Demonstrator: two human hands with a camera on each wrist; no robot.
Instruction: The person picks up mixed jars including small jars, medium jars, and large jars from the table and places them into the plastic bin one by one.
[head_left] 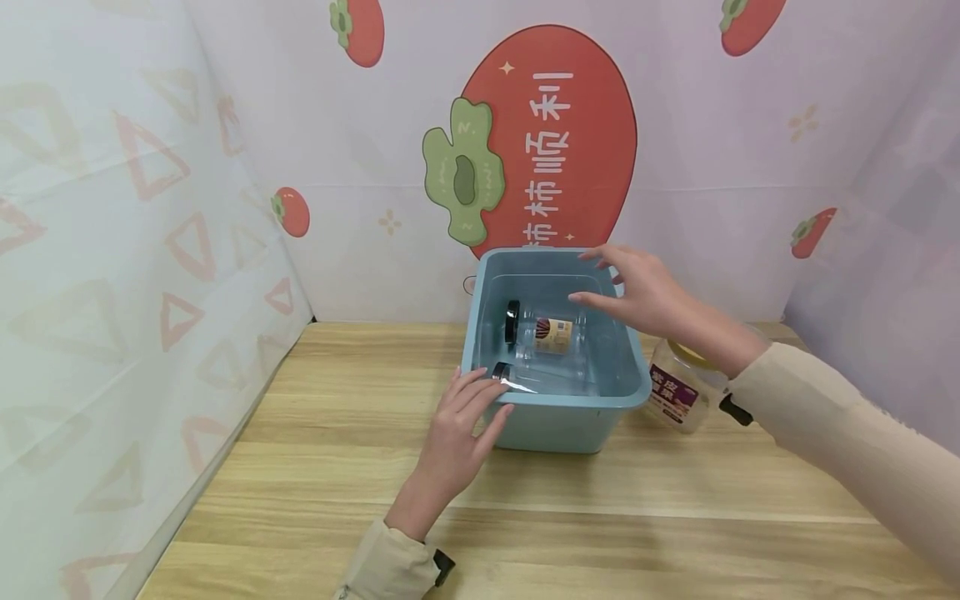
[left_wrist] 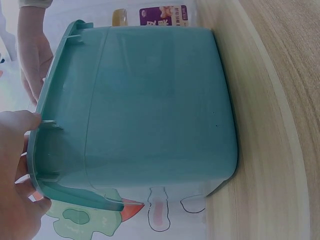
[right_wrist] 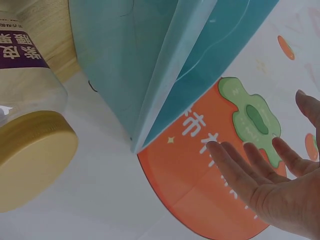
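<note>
A light blue plastic bin stands on the wooden table. My left hand holds its near-left corner, fingers over the rim and thumb against the outside; the left wrist view shows the thumb and fingers on both sides of the rim. Inside lie a clear jar with a black lid and a tan label, and a second clear container with a black lid, partly behind the near rim. Above the right rim, my right hand hovers with fingers spread, holding nothing.
To the right of the bin, a clear jar with a yellow lid and purple label stands on the table, partly hidden by my right forearm. A white printed cloth hangs behind the bin, and another covers the left side.
</note>
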